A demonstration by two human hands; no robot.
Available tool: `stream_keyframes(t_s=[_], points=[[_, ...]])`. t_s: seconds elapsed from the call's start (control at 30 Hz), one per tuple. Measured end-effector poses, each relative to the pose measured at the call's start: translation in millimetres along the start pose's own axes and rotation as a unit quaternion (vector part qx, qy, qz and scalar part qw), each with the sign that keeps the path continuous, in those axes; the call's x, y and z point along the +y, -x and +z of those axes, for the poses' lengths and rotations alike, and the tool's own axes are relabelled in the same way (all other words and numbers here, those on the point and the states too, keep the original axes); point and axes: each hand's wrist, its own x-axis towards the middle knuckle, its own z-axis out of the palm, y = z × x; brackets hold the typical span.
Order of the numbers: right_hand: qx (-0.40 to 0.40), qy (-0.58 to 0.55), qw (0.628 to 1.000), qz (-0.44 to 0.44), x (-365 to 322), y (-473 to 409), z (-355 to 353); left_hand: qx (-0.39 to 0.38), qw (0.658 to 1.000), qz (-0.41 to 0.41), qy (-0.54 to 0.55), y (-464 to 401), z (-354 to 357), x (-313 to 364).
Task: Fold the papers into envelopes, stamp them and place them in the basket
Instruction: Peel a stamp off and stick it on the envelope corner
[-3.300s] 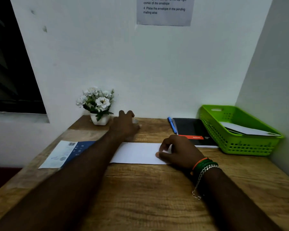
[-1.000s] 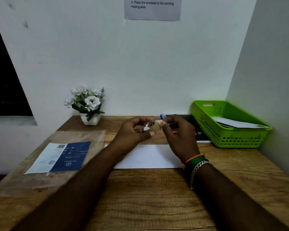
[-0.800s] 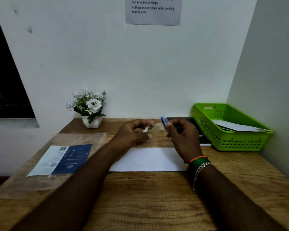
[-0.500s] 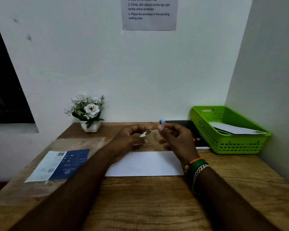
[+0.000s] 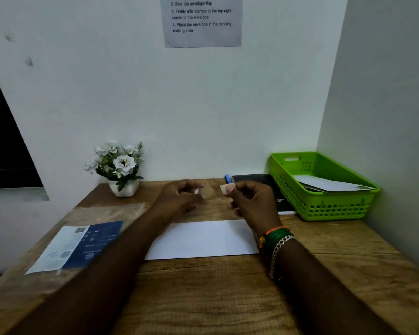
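Observation:
A folded white envelope (image 5: 203, 239) lies flat on the wooden desk (image 5: 228, 298) in front of me. Above its far edge, my right hand (image 5: 252, 204) pinches a small pale stamp (image 5: 225, 189) between thumb and finger. My left hand (image 5: 179, 201) is blurred and holds a small tan packet (image 5: 207, 191), a short gap away from the stamp. The green basket (image 5: 324, 209) stands at the right against the wall, with white envelopes (image 5: 329, 184) inside it.
A black notebook (image 5: 259, 181) and a blue pen (image 5: 228, 178) lie between my hands and the basket. A white flower pot (image 5: 124, 187) stands at the back left. A plastic sleeve holding a blue-and-white sheet (image 5: 78, 245) lies at the left. An instruction sheet (image 5: 202, 20) hangs on the wall.
My left hand fetched the small packet from the back of the desk and both hands held it together. Now the hands have drawn apart, the right one keeping the stamp.

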Motion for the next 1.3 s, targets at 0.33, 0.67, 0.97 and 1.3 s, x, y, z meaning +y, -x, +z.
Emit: stream_keyframes(t_s=[0.33,0.67,0.97,1.3], points=[[0.035,0.180,0.981,-0.063,18.0,-8.7,-8.3,0.134,0.864,0.033,-0.484,-61.0,-51.7,-27.9],[0.010,0.154,0.983,-0.097,6.9,-1.2,0.4,0.124,0.971,0.050,-0.199,6.2,20.7,16.1],[-0.063,0.220,0.962,-0.152,-1.5,8.1,-1.3,0.026,0.981,-0.093,0.168,24.3,34.0,0.9],[-0.103,0.077,0.989,0.078,-16.4,6.3,-21.2,0.017,0.995,0.079,-0.060,23.3,31.1,-1.2]])
